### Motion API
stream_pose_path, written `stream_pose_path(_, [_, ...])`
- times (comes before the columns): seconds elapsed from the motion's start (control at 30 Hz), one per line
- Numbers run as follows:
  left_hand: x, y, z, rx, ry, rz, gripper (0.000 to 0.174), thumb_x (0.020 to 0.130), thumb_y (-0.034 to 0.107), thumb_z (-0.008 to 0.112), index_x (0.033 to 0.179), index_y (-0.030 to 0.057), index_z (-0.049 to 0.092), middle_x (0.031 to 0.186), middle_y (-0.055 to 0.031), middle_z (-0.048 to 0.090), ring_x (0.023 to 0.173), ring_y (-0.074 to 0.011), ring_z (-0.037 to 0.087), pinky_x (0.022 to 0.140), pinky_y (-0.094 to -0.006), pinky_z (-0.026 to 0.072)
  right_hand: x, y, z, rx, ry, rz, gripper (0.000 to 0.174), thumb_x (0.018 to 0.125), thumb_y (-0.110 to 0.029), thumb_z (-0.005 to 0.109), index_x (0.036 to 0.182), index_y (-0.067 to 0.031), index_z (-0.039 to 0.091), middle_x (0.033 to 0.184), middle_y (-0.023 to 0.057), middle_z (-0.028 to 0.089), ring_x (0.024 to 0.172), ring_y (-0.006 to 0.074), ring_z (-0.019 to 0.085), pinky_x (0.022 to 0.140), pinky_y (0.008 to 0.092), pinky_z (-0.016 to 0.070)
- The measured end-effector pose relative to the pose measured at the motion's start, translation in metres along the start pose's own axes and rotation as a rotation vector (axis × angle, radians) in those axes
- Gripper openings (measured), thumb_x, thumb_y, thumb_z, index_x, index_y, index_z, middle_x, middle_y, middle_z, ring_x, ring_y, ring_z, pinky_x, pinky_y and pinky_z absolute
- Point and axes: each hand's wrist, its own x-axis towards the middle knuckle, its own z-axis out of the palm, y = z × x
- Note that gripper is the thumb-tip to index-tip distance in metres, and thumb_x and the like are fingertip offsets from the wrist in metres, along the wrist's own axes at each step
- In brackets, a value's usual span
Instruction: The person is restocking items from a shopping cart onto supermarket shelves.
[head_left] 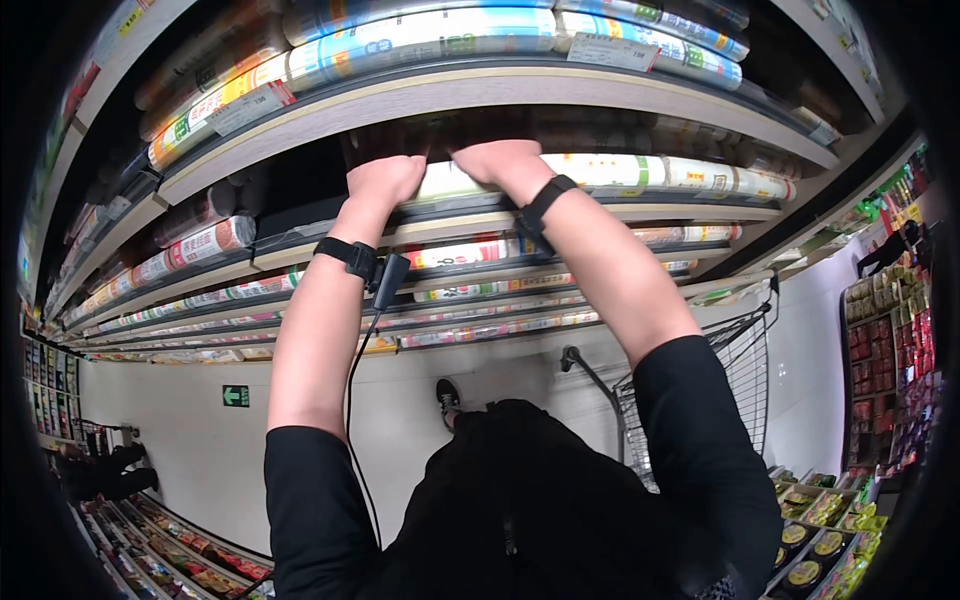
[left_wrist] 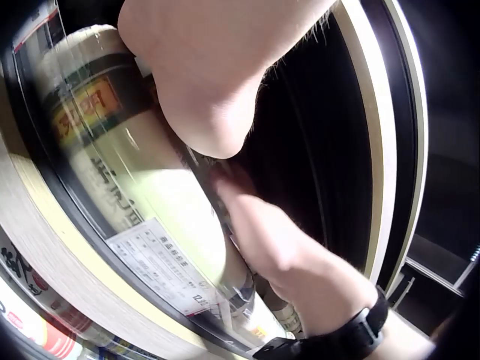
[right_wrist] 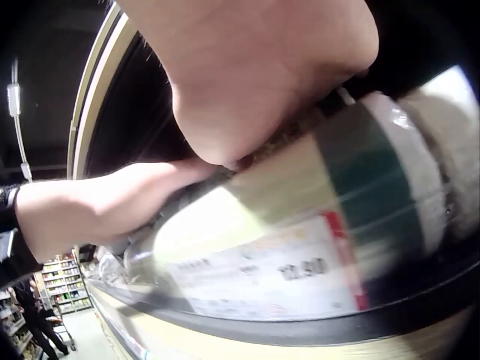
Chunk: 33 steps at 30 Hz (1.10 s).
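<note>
Both hands reach into a shelf bay over a pale cylindrical package. My left hand is at its left part and my right hand at its right; the fingers of both go behind it, out of sight. In the left wrist view the package shows a dark band and an orange label, with my left hand over its back edge. The right wrist view has my right hand at the package, behind a price tag reading 12.90.
A shelf edge with more packages runs above the hands, and stocked shelves lie below. A wire cart stands at the lower right. Another person stands in the aisle in the right wrist view.
</note>
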Motion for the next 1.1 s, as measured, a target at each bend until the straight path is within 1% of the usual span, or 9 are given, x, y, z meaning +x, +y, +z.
stream_pose_path(0.07, [0.002, 0.002, 0.01, -0.192, -0.085, -0.04, 0.073, 0.103, 0.052, 0.043, 0.163, 0.0115, 0.032, 0.167, -0.021, 0.031, 0.155, -0.0412, 0.024, 0.128, -0.051, 0.0174, 0.003, -0.012, 0.003, 0.024, -0.078, 0.033, 0.06, 0.1, -0.048, 0.048, 0.152, -0.0191, 0.053, 0.157, 0.0132, 0.051, 0.142, 0.0342, 0.049, 0.113, 0.0528, 0.041])
stream_pose_path(0.17, [0.001, -0.007, 0.04, 0.035, 0.235, 0.157, 0.058, 0.099, 0.035, 0.049, 0.152, 0.0111, 0.048, 0.158, -0.0208, 0.043, 0.148, -0.043, 0.035, 0.125, -0.0576, 0.0198, 0.016, 0.007, 0.061, -0.089, 0.83, -0.377, 0.043, 0.097, -0.035, 0.051, 0.128, -0.0097, 0.069, 0.133, 0.0165, 0.066, 0.121, 0.0388, 0.061, 0.109, 0.0502, 0.0421])
stream_pose_path(0.27, [0.007, 0.005, 0.026, 0.084, 0.152, 0.147, 0.058, 0.1, 0.037, 0.048, 0.152, 0.0109, 0.047, 0.158, -0.0216, 0.043, 0.148, -0.0432, 0.035, 0.125, -0.0568, 0.0215, 0.008, 0.003, 0.028, 0.021, 0.351, -0.244, 0.054, 0.1, -0.048, 0.046, 0.141, -0.0158, 0.062, 0.146, 0.0159, 0.059, 0.138, 0.0372, 0.05, 0.116, 0.0559, 0.0335])
stream_pose_path(0.53, [0.04, 0.018, 0.015, 0.067, -0.118, 0.075, 0.054, 0.101, 0.04, 0.046, 0.145, 0.0096, 0.057, 0.151, -0.0225, 0.054, 0.139, -0.0417, 0.049, 0.115, -0.047, 0.0403, 0.019, 0.015, 0.016, 0.371, 0.365, -0.121, 0.065, 0.094, -0.048, 0.06, 0.149, -0.0135, 0.056, 0.153, 0.0155, 0.054, 0.141, 0.0362, 0.049, 0.117, 0.052, 0.0382])
stream_pose_path(0.8, [0.067, -0.006, 0.011, 0.289, -0.556, -0.105, 0.071, 0.106, 0.054, 0.026, 0.157, 0.0087, 0.041, 0.163, -0.0185, 0.041, 0.149, -0.0358, 0.042, 0.12, -0.044, 0.0356, 0.004, 0.011, -0.016, 0.101, -0.316, -0.16, 0.062, 0.096, -0.045, 0.054, 0.144, -0.0055, 0.058, 0.151, 0.0196, 0.056, 0.146, 0.0349, 0.043, 0.123, 0.0526, 0.0273])
stream_pose_path(0.93, [0.086, -0.038, 0.047, 0.219, -0.322, -0.121, 0.07, 0.107, 0.051, 0.031, 0.165, 0.011, 0.024, 0.168, -0.0177, 0.032, 0.15, -0.038, 0.039, 0.123, -0.0432, 0.03, -0.09, 0.079, 0.061, 0.021, 0.681, -0.523, 0.072, 0.094, -0.043, 0.063, 0.146, 0.0034, 0.048, 0.155, 0.0241, 0.046, 0.15, 0.0426, 0.034, 0.122, 0.0576, 0.0257])
stream_pose_path(1.0, [0.077, -0.03, 0.04, 0.173, -0.353, -0.174, 0.073, 0.106, 0.052, 0.035, 0.167, 0.0145, 0.02, 0.17, -0.0166, 0.028, 0.15, -0.0394, 0.039, 0.124, -0.0432, 0.0302, -0.164, 0.131, 0.08, 0.103, 0.6, -0.395, 0.067, 0.091, -0.038, 0.068, 0.142, 0.0031, 0.054, 0.157, 0.0264, 0.043, 0.148, 0.0438, 0.037, 0.124, 0.056, 0.0246])
stream_pose_path(1.03, [0.07, -0.052, 0.072, 0.323, 0.15, 0.055, 0.072, 0.105, 0.056, 0.034, 0.164, 0.0156, 0.031, 0.166, -0.0175, 0.036, 0.147, -0.0392, 0.042, 0.121, -0.0445, 0.0346, -0.198, 0.168, 0.115, 0.052, 0.605, -0.299, 0.063, 0.086, -0.033, 0.072, 0.136, 0.0026, 0.057, 0.148, 0.0269, 0.051, 0.141, 0.0454, 0.045, 0.121, 0.0571, 0.0305])
stream_pose_path(1.1, [0.07, -0.031, 0.044, 0.257, -0.136, -0.067, 0.071, 0.104, 0.057, 0.033, 0.16, 0.0134, 0.037, 0.164, -0.0178, 0.04, 0.146, -0.039, 0.044, 0.12, -0.0448, 0.0358, -0.272, 0.222, 0.138, 0.003, 0.557, -0.026, 0.055, 0.077, -0.026, 0.074, 0.122, 0.0046, 0.06, 0.125, 0.026, 0.062, 0.124, 0.0462, 0.055, 0.11, 0.0555, 0.0414])
